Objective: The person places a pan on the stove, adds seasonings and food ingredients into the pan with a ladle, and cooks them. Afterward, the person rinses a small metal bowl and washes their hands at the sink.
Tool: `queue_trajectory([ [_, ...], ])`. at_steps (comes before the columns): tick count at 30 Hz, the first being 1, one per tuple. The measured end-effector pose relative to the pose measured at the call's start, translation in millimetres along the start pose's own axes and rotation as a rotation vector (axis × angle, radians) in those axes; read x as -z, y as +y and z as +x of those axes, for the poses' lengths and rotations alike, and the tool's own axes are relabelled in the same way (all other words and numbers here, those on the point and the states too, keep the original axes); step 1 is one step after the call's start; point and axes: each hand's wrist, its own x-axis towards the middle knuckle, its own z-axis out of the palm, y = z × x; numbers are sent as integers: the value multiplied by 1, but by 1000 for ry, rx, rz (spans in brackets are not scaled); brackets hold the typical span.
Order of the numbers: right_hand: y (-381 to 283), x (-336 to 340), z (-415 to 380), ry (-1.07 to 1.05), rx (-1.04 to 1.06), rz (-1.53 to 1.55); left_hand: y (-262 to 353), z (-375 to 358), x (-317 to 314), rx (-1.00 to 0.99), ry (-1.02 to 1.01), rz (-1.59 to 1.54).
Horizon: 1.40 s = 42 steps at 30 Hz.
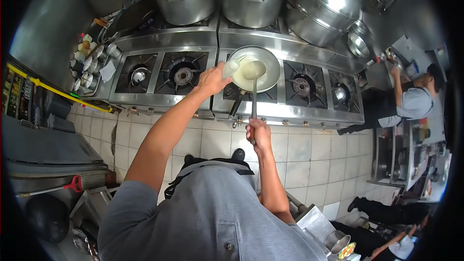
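My left hand point(214, 80) is closed round a small clear container point(230, 69), which leans over the left side of a frying pan point(271, 70). Pale, creamy-looking liquid point(244, 79) lies in the pan. Below it, my right hand point(259, 134) grips the handle of a long metal ladle point(254, 99), whose bowl rests inside the pan over the liquid. The pan sits on the stove, its dark handle point(236, 106) pointing toward me with no hand on it.
Burners point(183, 75) flank the pan on both sides. Large stockpots point(182, 0) and a lidded pot point(324, 7) stand along the back. Seasoning containers point(89, 63) are at the left. A co-worker point(411, 99) stands at the right; another person's legs point(382, 210) show lower right.
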Motion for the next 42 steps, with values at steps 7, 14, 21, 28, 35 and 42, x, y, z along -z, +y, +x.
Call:
queue_trajectory([
  [7,-27,-43,-20,-158,-39,440,-81,-64,41,-50,135,-295],
  [14,-28,-78,-43,291,215,-473,-272,-232,48,79,433,-511],
  [21,2,-99,-9,557,358,-639,-438,-466,-29,462,445,-527],
  [28,47,-158,46,504,274,-191,-457,-497,12,785,613,-373],
  [35,33,-194,62,-7,181,534,-527,-325,138,504,867,-498],
  [42,54,-196,96,560,146,-32,-630,-217,282,413,990,-317],
])
